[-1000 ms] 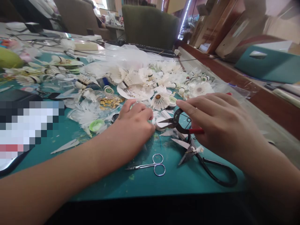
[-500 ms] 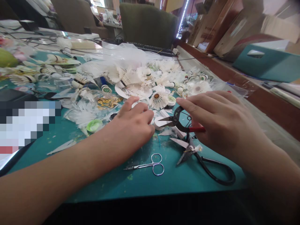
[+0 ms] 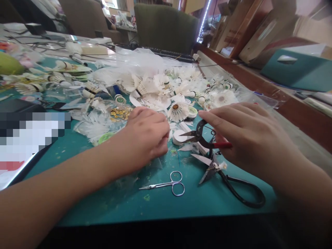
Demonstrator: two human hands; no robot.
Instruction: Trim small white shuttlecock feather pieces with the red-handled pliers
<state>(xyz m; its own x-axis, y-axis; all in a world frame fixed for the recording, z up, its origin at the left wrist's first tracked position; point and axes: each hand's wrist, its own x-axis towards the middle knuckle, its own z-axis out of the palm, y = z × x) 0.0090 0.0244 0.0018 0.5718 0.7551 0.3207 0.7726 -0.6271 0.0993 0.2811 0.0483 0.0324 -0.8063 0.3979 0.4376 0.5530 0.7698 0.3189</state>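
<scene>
Teal tabletop (image 3: 160,205): right grip (image 3: 246,138) clasps red-handled snips (image 3: 200,133), dark blades (image 3: 191,134) parted; left grip (image 3: 146,133) curled, contents unclear.

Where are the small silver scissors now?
Head view: the small silver scissors lie on the teal mat, near its front edge, left of the black-handled scissors.
</scene>
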